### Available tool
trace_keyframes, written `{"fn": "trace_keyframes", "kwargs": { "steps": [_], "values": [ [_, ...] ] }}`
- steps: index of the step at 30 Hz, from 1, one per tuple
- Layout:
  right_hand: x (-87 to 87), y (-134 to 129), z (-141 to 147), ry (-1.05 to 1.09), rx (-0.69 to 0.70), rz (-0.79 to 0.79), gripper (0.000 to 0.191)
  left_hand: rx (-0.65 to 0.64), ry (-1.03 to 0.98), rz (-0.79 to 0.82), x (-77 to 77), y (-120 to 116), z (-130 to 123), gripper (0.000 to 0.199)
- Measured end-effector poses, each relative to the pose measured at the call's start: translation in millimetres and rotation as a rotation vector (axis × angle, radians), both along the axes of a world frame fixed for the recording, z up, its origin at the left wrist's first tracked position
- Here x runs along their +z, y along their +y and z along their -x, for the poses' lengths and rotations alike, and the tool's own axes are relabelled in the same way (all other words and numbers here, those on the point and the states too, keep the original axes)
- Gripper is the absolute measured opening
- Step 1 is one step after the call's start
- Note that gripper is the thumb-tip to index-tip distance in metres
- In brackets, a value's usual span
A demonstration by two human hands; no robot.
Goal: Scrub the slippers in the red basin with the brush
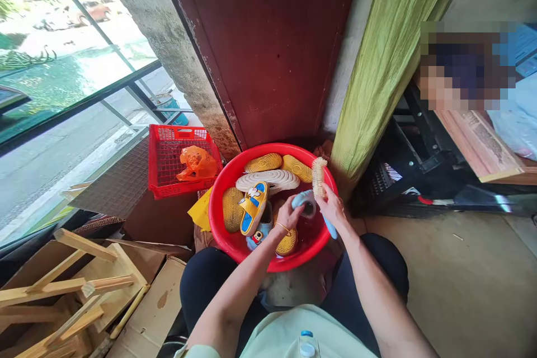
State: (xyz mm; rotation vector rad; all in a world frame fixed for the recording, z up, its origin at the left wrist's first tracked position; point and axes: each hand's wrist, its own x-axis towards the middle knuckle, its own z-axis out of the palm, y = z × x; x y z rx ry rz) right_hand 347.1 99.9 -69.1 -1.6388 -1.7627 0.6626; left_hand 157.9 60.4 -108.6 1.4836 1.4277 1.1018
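A round red basin holds water and several shoes. Over its right half, my left hand is closed on a light blue shoe, whose opening faces right. My right hand grips a scrubbing brush with pale bristles and a blue handle, beside the shoe and near the basin's right rim. A yellow and blue slipper leans in the left part, next to a yellow sole. A cream sole and two more yellow soles lie toward the back.
A red crate with an orange plastic bag stands behind left. Wooden stools and cardboard lie at the left. A dark red door and green curtain rise behind; a wooden board is at right.
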Motion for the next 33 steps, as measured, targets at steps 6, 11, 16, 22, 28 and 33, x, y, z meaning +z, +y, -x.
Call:
{"fn": "trace_keyframes", "kwargs": {
  "steps": [6, 11, 16, 22, 28, 33],
  "values": [
    [7.3, -6, 14, 0.033, 0.029, 0.113, 0.059, 0.186, -0.458, 0.071, 9.9, -23, 36, 0.045],
    [12.4, -29, 31, 0.038, 0.220, 0.082, 0.058, 0.344, -0.476, -0.001, 3.9, -42, 41, 0.055],
    [2.2, -67, 44, -0.152, 0.525, 0.104, 0.055, 0.334, -0.187, -0.040, -1.9, -54, 55, 0.043],
    [-4.7, -52, 39, -0.457, 0.385, 0.293, 0.052, 0.450, -0.211, -0.025, -14.7, -62, 51, 0.032],
    [-1.4, -58, 48, -0.295, 0.434, 0.274, 0.054, 0.462, -0.273, 0.011, -19.6, -64, 49, 0.031],
    [0.9, -83, 52, -0.205, 0.532, 0.292, 0.051, 0.413, 0.039, 0.074, -14.7, -66, 49, 0.034]
  ]
}}
